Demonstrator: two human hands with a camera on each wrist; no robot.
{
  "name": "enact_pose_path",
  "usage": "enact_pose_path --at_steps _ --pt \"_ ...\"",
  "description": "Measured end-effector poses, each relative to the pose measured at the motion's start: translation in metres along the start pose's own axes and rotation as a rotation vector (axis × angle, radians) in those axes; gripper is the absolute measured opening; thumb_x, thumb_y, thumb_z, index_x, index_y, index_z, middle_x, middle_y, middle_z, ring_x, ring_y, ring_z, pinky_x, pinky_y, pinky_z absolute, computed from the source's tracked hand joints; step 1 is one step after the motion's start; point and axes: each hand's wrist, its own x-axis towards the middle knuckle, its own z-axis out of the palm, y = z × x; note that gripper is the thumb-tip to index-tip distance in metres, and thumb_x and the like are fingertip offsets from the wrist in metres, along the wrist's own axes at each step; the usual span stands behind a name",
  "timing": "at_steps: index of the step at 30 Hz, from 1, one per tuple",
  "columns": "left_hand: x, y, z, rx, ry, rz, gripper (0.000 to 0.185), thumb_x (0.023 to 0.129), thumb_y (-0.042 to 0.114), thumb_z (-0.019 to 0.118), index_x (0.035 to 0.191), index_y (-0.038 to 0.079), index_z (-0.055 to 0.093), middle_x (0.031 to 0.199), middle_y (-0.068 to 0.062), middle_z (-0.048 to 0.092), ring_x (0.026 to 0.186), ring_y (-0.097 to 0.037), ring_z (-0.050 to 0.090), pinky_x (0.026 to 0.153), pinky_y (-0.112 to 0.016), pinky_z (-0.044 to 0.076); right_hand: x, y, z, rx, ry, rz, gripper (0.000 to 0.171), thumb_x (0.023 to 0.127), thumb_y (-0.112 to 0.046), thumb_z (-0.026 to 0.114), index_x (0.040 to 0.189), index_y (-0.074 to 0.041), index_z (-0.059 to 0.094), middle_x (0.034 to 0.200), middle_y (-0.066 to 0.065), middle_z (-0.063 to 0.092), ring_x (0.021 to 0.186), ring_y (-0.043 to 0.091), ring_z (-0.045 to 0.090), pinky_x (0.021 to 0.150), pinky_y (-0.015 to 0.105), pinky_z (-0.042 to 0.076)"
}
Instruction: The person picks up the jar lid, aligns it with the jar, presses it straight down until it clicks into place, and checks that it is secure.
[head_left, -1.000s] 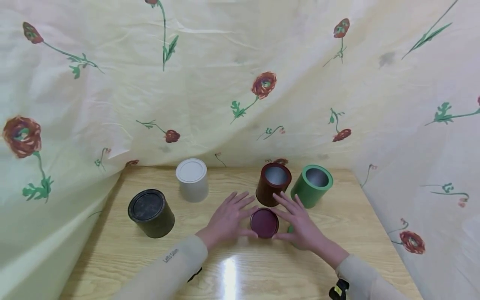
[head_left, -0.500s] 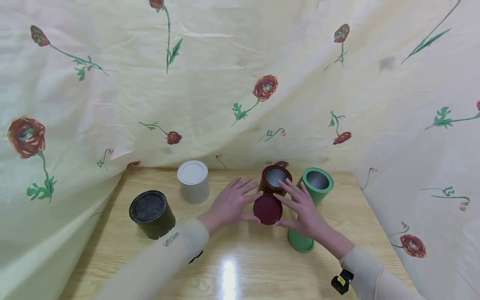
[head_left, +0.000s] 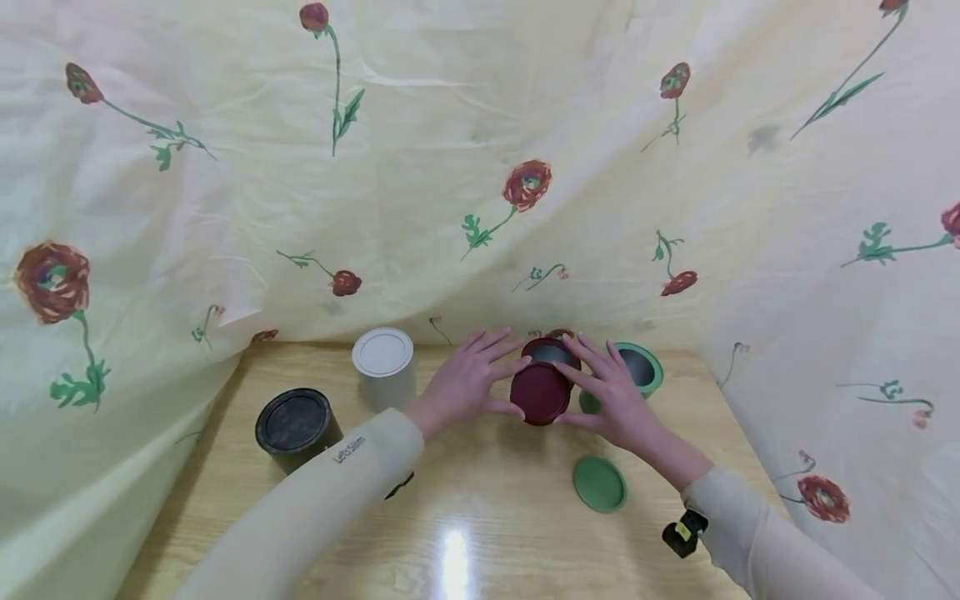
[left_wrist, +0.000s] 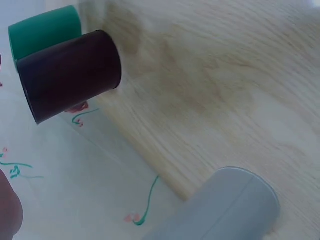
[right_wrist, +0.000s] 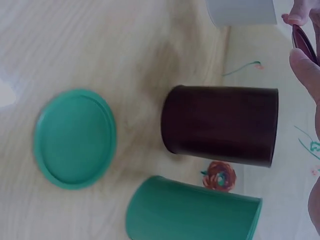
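maroon lid (head_left: 540, 393) sits pinched between the left hand (head_left: 467, 383) and right hand (head_left: 617, 397), thumbs and fingers curled at its rim, held over the open maroon can (head_left: 552, 349) at the table's (head_left: 487, 500) back edge. it seems the capping step; next it needs levelling and lowering squarely.

left wrist view: maroon can (left_wrist: 68, 75) stands upright, green can (left_wrist: 44, 29) just behind.

right wrist view: green lid (right_wrist: 75, 138) lies flat near both cans; lid edge (right_wrist: 303, 43) by a fingertip.

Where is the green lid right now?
In the head view the green lid lies flat on the wooden table, toward the person's right, nearer them than the green can and just below the right hand.
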Motion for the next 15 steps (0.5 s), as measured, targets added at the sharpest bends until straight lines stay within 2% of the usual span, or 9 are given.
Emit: enact_pose_path --at_steps 8,15 --pt "0.017 -0.006 0.002 -0.035 -0.009 -0.022 0.083 0.083 0.067 0.080 0.148 0.018 0.066 0.164 -0.008 0.050 0.156 -0.032 0.041 0.131 -0.050 0.026 0.010 0.013 -0.008 -0.033 -0.006 -0.013 0.087 0.065 -0.028 0.101 0.140 0.001 0.069 0.163 0.026 0.044 0.152 0.051 0.036 0.121 0.079 0.018" --pt "0.033 -0.013 0.004 -0.035 -0.009 -0.025 0.083 0.082 0.066 0.082 0.148 0.017 0.066 0.163 -0.009 0.051 0.155 -0.033 0.041 0.130 -0.051 0.028 0.018 0.025 -0.013 -0.036 -0.010 0.002 0.084 0.066 -0.024 0.102 0.139 0.001 0.070 0.162 0.026 0.045 0.152 0.052 0.037 0.123 0.078 0.016"
